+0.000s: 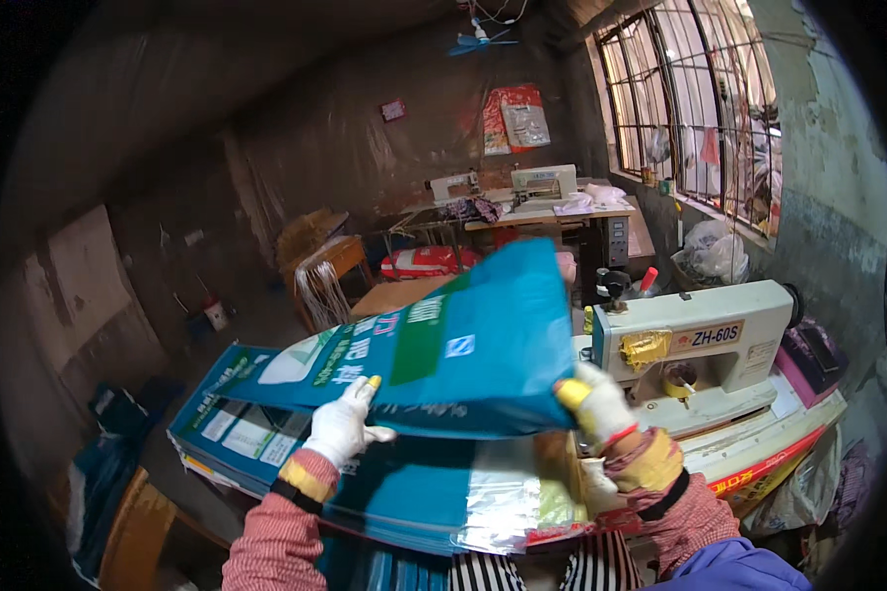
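Blue woven sack (463,345) is up in the air at the centre of the frame, flat and printed with green and white panels, its long axis running from lower left to upper right, the far corner tilted up toward the top of the picture. Left hand (343,426), in a white glove with a yellow fingertip, is closed on the sack's lower edge left of centre, thumb on the near side. Right hand (593,402), gloved the same way, is pinching the sack's lower right corner, fingers curled shut around it. Beneath the lifted sack lies a stack of matching sacks (266,433) spread across the table, reaching toward the lower left, with a shiny inner liner showing at the lower centre. Just right of the right hand sits a cream industrial sewing machine (700,345), close to the sack's corner but not touching it. In the upper centre, well apart, more sewing machines (522,185) stand near the barred window (690,98).
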Demonstrator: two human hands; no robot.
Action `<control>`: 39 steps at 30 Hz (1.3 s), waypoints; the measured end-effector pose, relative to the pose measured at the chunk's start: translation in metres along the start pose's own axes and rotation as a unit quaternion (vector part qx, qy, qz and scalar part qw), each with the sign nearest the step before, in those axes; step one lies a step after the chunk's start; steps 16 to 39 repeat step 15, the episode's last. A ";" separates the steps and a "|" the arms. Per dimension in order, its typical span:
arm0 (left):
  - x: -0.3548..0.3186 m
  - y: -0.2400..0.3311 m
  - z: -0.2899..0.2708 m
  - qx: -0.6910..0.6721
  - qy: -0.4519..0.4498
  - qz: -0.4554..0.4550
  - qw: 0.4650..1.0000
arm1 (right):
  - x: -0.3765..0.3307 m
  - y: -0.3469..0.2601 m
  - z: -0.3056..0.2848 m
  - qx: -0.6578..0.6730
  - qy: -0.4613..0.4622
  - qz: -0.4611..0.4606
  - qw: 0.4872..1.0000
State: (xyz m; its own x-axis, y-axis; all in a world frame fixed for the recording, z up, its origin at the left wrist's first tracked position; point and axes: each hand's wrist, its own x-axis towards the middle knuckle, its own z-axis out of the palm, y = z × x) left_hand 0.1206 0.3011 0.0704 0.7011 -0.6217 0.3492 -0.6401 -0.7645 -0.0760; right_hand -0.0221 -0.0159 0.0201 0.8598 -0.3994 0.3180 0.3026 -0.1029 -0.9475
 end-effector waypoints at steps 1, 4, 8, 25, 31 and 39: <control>0.001 -0.006 0.010 0.030 -0.046 -0.048 0.997 | -0.006 -0.021 -0.005 0.153 0.027 0.015 0.988; 0.004 -0.044 0.069 0.117 0.090 -0.010 0.989 | -0.012 -0.020 -0.035 0.031 0.069 -0.021 0.997; 0.013 -0.045 0.103 0.118 0.071 -0.040 0.990 | -0.049 0.004 -0.028 -0.193 -0.011 -0.129 0.973; -0.015 -0.058 0.116 0.174 -0.034 -0.050 0.983 | -0.045 0.112 -0.030 -0.093 0.038 0.034 0.994; -0.015 -0.058 0.116 0.174 -0.034 -0.050 0.983 | -0.045 0.112 -0.030 -0.093 0.038 0.034 0.994; -0.015 -0.058 0.116 0.174 -0.034 -0.050 0.983 | -0.045 0.112 -0.030 -0.093 0.038 0.034 0.994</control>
